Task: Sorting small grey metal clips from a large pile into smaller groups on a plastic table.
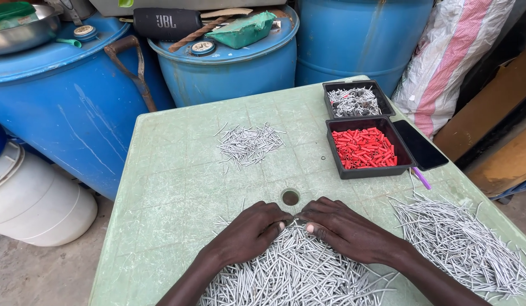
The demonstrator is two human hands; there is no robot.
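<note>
On the pale green table (178, 187), seen from the head camera, two bare hands rest on a big heap of thin grey metal pins (297, 269). Left hand (248, 232) lies palm down on the near heap, with its fingers bent. Right hand (345, 226) lies just beside it, also palm down. Their fingertips come together at the top of the heap, near a small round hole (290, 196) in the table. Both hands seem to pinch at the pins there, but I cannot tell if either one has a pin held tight.

More pins lie around. One long heap (461, 243) sits to the right of the hands, near the table edge. A smaller, flatter bunch (248, 144) lies farther back, in the middle of the table.

Two black trays stand at the far right side, touching each other. The nearer tray (366, 170) is full of little red tubes (365, 148). The farther tray (356, 86) has tangled grey bits in it. A dark flat phone (420, 144) lies just beside the red tray, and a purple stick (421, 178) pokes out near it.

Behind the table stand big blue barrels (70, 102). A white bucket (30, 198) sits low on the left.
</note>
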